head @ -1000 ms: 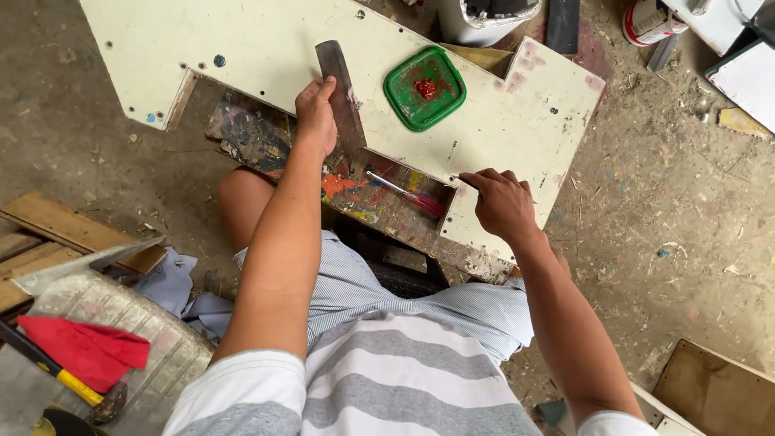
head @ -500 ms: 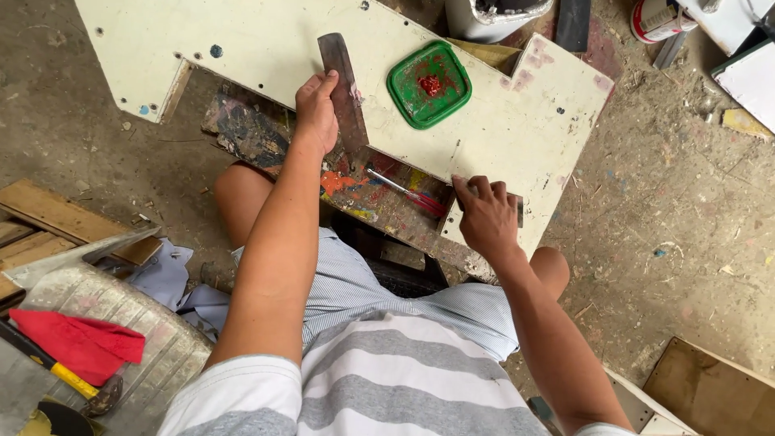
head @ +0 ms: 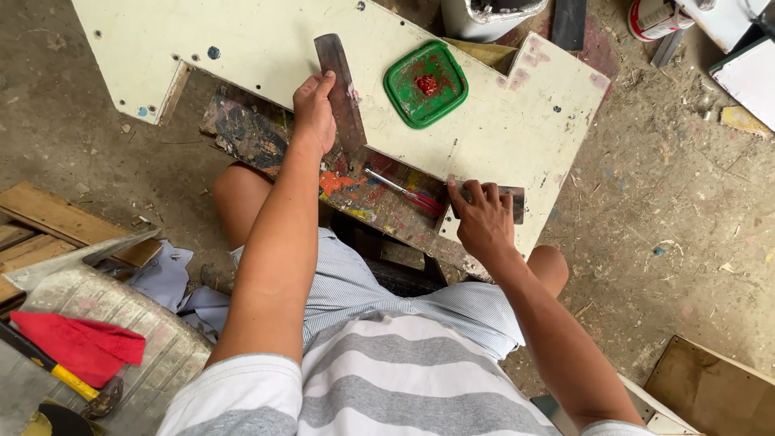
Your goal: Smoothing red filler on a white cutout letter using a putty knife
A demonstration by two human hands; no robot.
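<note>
Both hands on metal blades over cream board.
L hand (head: 313, 109) grips long dark blade (head: 340, 89) flat on board (head: 266, 48); R hand (head: 483, 220) fingers curled on small scraper (head: 513, 203) at board's near edge, beside green lid (head: 425, 84).

Workshop, dirt floor (head: 662, 242), paint-smeared board (head: 379, 198), hammer (head: 73, 383)

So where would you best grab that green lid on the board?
Take the green lid by its raised rim, probably at the corner nearest the person, coming from above. It lies flat on the pale board with red paint in its middle, so the rim is the clean part that fingers can pinch.
</note>
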